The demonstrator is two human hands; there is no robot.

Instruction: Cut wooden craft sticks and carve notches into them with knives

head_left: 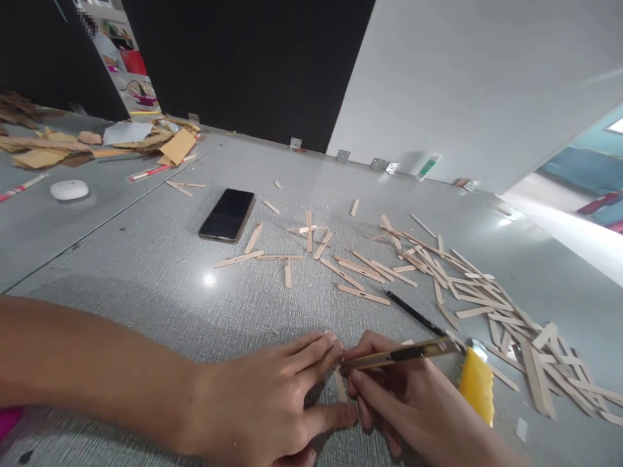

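Observation:
My right hand (394,389) holds a slim utility knife (418,351) with a dark slider, like a pen, its front end low over the table. Beneath it is a wooden craft stick (340,385), partly covered by fingers. My left hand (287,389) holds that stick down on the table, fingertips at its far end and thumb near its close end. The knife's tip and its exact contact with the stick are hidden. A black pencil-like tool (413,311) lies just beyond my right hand, and a yellow object (477,387) sits beside the right wrist.
On the grey textured table (160,272), a heap of craft sticks (511,324) spreads to the right, with cut pieces (280,257) ahead. A phone (227,215) lies left of these. A white earbud case (69,190) and torn cardboard (48,149) are farther left. Panels (253,71) border the back.

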